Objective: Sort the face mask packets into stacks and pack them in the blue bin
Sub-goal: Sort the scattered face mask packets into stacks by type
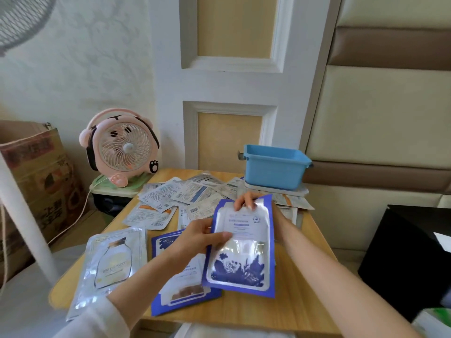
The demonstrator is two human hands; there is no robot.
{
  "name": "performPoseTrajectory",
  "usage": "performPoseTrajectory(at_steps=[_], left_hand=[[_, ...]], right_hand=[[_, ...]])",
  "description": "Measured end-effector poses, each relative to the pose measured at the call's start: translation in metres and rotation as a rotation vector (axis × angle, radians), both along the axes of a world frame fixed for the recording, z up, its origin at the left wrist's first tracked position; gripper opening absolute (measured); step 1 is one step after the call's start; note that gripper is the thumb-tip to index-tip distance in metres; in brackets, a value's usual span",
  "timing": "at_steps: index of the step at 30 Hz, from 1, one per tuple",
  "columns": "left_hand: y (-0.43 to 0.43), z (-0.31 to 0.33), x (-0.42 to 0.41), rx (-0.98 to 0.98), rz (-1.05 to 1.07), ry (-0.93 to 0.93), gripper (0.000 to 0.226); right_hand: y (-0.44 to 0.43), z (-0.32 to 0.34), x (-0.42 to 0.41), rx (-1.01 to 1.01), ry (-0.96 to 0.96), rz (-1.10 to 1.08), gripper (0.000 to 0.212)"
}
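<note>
The silver packet (109, 264) at the left of the table (292, 301) has a drawing of a bottle with "BIRD'S NEST" across it. The cardboard box (41, 181) bears large Chinese characters, too blurred to read. The print on the blue packet (244, 264) and on the white packets (170, 193), some of which carry barcodes, is too small to read.

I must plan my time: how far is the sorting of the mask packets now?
Done: a silver stack and a blue stack lie sorted. In hand: the left hand and the right hand hold one blue packet. Left: a loose pile lies unsorted, and no packet shows in the blue bin.
</note>
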State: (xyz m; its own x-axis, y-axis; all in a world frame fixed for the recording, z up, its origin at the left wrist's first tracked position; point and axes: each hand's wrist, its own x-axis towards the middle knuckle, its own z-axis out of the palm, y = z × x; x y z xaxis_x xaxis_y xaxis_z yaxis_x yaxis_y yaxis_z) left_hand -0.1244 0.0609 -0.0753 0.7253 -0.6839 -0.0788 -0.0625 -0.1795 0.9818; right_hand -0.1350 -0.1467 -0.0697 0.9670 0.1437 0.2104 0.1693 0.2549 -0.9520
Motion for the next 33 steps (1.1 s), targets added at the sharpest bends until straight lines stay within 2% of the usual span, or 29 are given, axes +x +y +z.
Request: performPoseTrajectory(at_steps=[2, 5, 8, 10, 13, 15, 17, 20, 22, 24, 26, 28, 30, 33], left_hand=[[0.008, -0.002, 0.003, -0.015, 0.104, 0.024, 0.025], [0.021, -0.007, 0.014, 0.008, 0.323, 0.031, 0.029], [0.035, -0.011, 0.021, 0.126, 0.456, -0.04, 0.045], [0.041, -0.01, 0.021, 0.264, 0.47, -0.123, 0.059], [0.048, -0.008, 0.016, 0.557, 0.458, -0.362, 0.068], [0.052, -0.009, 0.014, 0.847, 0.412, -0.626, 0.079], [0.054, -0.016, 0.018, 1.017, 0.368, -0.854, 0.096], [0.054, -0.029, 0.022, 0.95, 0.307, -1.026, 0.103], [0.051, -0.037, 0.028, 0.882, 0.325, -1.177, 0.103], [0.049, -0.038, 0.032, 0.872, 0.178, -1.141, 0.114], [0.046, -0.041, 0.032, 0.95, -0.038, -1.032, 0.133], [0.043, -0.045, 0.032, 1.046, -0.164, -1.02, 0.129], [0.042, -0.051, 0.03, 1.025, -0.234, -0.987, 0.121], [0.045, -0.056, 0.026, 0.991, -0.319, -0.929, 0.116]], right_hand=[[0.008, -0.004, 0.001, 0.096, 0.095, -0.169, 0.012], [0.013, -0.009, 0.001, 0.159, 0.237, -0.205, 0.03], [0.023, -0.02, 0.001, -0.07, 0.295, -0.145, 0.044], [0.037, -0.029, 0.003, -0.276, 0.32, -0.222, 0.059], [0.059, -0.039, 0.008, -0.423, 0.316, -0.353, 0.063], [0.07, -0.046, 0.014, -0.469, 0.289, -0.386, 0.058], [0.08, -0.048, 0.018, -0.545, 0.248, -0.406, 0.056], [0.082, -0.051, 0.022, -0.655, 0.197, -0.432, 0.056], [0.074, -0.05, 0.022, -0.625, 0.192, -0.395, 0.056], [0.064, -0.047, 0.02, -0.579, 0.184, -0.297, 0.057], [0.055, -0.046, 0.02, -0.627, 0.156, -0.34, 0.055], [0.043, -0.046, 0.024, -0.733, 0.142, -0.6, 0.045], [0.027, -0.048, 0.027, -0.829, 0.211, -0.837, 0.037], [0.012, -0.051, 0.029, -0.929, 0.41, -0.805, 0.047]])
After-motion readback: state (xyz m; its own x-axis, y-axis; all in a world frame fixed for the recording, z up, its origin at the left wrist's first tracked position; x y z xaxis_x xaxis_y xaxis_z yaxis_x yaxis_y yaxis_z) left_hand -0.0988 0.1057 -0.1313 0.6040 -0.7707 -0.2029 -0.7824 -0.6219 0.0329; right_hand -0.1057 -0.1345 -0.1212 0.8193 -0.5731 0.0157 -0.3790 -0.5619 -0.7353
